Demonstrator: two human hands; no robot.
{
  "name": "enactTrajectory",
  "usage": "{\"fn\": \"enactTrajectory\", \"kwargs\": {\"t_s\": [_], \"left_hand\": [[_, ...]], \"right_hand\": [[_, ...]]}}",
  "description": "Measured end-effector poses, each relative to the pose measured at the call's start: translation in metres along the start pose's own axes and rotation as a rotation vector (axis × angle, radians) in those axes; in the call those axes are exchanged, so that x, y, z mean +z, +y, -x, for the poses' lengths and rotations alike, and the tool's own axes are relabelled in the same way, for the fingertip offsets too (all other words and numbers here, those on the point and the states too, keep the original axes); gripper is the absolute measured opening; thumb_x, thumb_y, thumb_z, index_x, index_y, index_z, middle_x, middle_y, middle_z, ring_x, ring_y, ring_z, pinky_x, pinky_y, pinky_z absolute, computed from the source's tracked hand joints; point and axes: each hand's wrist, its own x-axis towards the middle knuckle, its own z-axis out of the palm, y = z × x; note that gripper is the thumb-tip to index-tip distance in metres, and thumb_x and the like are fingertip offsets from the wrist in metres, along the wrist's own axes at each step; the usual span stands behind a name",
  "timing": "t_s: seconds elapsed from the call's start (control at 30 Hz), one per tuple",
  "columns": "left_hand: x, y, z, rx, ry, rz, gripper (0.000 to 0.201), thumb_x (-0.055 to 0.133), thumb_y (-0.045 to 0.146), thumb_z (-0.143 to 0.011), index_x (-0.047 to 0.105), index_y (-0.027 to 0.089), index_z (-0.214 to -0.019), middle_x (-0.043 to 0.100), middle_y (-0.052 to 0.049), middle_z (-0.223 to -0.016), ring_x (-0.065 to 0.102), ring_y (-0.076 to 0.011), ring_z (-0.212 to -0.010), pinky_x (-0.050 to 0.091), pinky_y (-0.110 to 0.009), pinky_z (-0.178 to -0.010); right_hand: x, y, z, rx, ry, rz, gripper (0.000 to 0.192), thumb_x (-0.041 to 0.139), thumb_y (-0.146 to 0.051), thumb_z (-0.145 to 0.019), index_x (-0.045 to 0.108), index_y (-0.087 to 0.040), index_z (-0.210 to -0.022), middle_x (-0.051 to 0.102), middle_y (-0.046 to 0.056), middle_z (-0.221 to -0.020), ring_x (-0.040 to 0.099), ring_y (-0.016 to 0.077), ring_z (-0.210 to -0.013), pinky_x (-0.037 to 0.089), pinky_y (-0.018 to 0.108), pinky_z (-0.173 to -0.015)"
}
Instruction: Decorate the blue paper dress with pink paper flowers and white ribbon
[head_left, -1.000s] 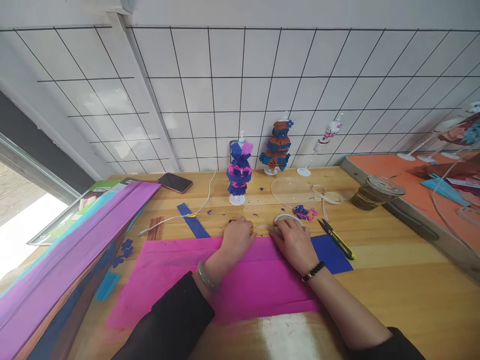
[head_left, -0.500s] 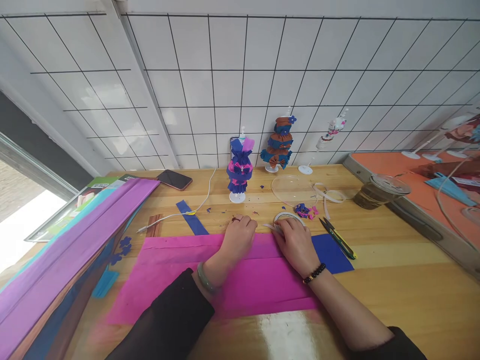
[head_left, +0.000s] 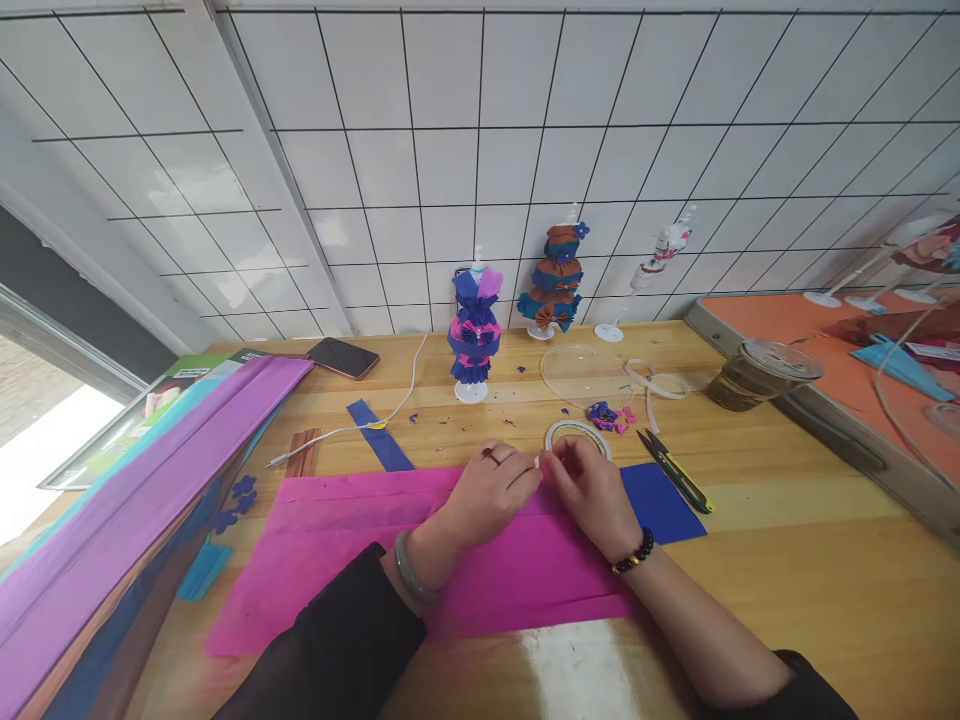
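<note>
Light-wood tabletop [head_left: 795,520]: I've L hand [head_left: 493,490] + R hand [head_left: 589,488] curled over thin pink sheet [head_left: 352,540], can't tell grip, prob prepping tape off white ring-shaped roll [head_left: 553,431]; next needs fine ctrl.

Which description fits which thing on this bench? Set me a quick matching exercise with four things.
Column one:
1. large sheet
2. roll of tape
3. phone
4. snips

Column two:
A. dark-screened, at the back toward the tiled wall
B. yellow and dark, lying to the right of the right hand
C. bright pink, spread out below the left hand
D. a white ring, just beyond the right hand's fingers

Right pairs: 1-C, 2-D, 3-A, 4-B
</note>
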Motion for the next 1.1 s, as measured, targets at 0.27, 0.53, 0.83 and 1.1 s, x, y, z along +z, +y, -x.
{"fn": "enactTrajectory", "kwargs": {"t_s": [0.27,0.53,0.83,1.1], "left_hand": [[-0.001,0.003,-0.001,0.093,-0.075,0.179,0.028,0.03,0.016,-0.091,0.057,0.017,-0.089,0.061,-0.005,-0.087,0.053,-0.0144,-0.082,0.04,-0.03,-0.076],[0.006,-0.001,-0.01,-0.774,-0.076,1.282,0.041,0.042,0.051,-0.082,0.052,0.013,-0.094,0.061,-0.005,-0.077,0.059,-0.0124,-0.066,0.048,-0.027,-0.063],[0.015,-0.004,-0.009,-0.92,-0.26,1.97,0.043,0.07,0.046,-0.061,0.063,0.008,-0.08,0.063,-0.007,-0.071,0.06,-0.0143,-0.065,0.046,-0.03,-0.07],[0.012,-0.005,-0.01,-1.032,-0.119,2.031,0.033,0.079,0.028,-0.054,0.063,0.008,-0.074,0.065,-0.006,-0.069,0.06,-0.0131,-0.063,0.048,-0.029,-0.068]], "right_hand": [[0.002,-0.002,0.003,0.436,-0.235,-0.825,0.04,0.068,-0.045,-0.065,0.04,-0.023,-0.084,0.056,-0.006,-0.064,0.053,0.0112,-0.05,0.044,0.024,-0.05],[-0.002,-0.002,0.001,0.417,-0.146,-0.834,0.042,0.072,-0.037,-0.063,0.044,-0.023,-0.09,0.064,0.0,-0.075,0.06,0.0159,-0.065,0.049,0.029,-0.06],[0.006,-0.011,0.01,0.418,-0.188,-0.833,0.05,0.072,-0.038,-0.063,0.041,-0.023,-0.099,0.061,-0.003,-0.067,0.059,0.0145,-0.058,0.052,0.03,-0.056],[0.007,-0.009,0.013,0.24,-0.201,-0.566,0.044,0.06,-0.038,-0.076,0.04,-0.02,-0.111,0.059,-0.004,-0.061,0.06,0.016,-0.059,0.049,0.03,-0.06]]}}
